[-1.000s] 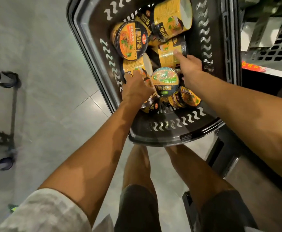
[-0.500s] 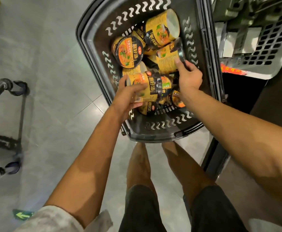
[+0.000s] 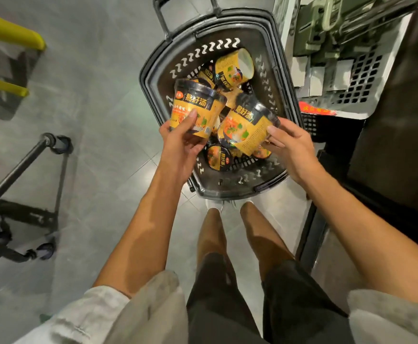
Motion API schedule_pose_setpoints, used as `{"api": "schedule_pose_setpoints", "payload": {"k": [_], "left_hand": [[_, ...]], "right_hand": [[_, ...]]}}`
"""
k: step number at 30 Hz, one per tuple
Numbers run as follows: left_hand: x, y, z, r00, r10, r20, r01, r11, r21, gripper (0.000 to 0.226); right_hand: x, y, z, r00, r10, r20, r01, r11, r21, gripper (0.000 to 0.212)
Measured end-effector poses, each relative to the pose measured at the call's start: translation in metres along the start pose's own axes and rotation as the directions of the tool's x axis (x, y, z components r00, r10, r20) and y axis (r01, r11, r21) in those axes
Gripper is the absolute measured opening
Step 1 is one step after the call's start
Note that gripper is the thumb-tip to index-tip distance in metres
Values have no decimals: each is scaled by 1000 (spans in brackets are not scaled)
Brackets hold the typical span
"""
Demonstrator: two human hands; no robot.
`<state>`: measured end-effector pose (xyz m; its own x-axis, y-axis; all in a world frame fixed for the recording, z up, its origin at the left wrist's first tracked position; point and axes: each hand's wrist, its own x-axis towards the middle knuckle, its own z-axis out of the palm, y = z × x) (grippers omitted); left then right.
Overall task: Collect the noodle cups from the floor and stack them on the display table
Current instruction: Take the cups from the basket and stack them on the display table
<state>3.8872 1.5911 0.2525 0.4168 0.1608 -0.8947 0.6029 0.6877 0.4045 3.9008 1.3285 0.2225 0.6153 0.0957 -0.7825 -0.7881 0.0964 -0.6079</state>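
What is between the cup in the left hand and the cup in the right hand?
In the head view, nothing held: a gap separates the left cup and right cup, showing cups lower in the basket.

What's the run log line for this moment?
left hand: grips noodle cup | right hand: grips second cup | both above basket | more cups inside

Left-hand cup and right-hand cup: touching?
Cannot tell. In the head view the left hand's cup and the right hand's cup nearly meet, with only dark shadow between.
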Motion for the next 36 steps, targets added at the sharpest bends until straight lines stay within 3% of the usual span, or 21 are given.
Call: {"api": "schedule_pose_setpoints", "payload": {"k": [5,11,15,20,23,28,33,36], "left_hand": [[-62,14,19,999,-42,29,42,999,0,57],[-146,53,37,983,-14,181,-11,991,137,66],[-205,76,49,974,59,220,-97,981,166,61],[-272,97,67,920,125,372,-238,932,274,108],[-310,108,79,871,157,466,-350,863,364,115],[-370,116,95,738,109,666,-452,813,367,65],[-416,110,123,647,-6,763,-508,743,436,52],[-440,97,144,585,-91,806,-543,695,472,64]], "right_hand": [[-66,-46,15,999,-30,26,27,993,117,37],[-145,-104,38,991,-103,-84,125,932,339,58],[-203,-134,58,982,-129,-139,177,887,426,35],[-269,-155,72,953,-199,-228,286,839,464,53],[-313,-164,81,934,-234,-271,341,809,479,72],[-381,-177,76,885,-274,-376,445,735,512,69],[-446,-190,49,833,-304,-463,532,671,517,69],[-482,-191,25,807,-313,-501,572,626,530,63]]}}
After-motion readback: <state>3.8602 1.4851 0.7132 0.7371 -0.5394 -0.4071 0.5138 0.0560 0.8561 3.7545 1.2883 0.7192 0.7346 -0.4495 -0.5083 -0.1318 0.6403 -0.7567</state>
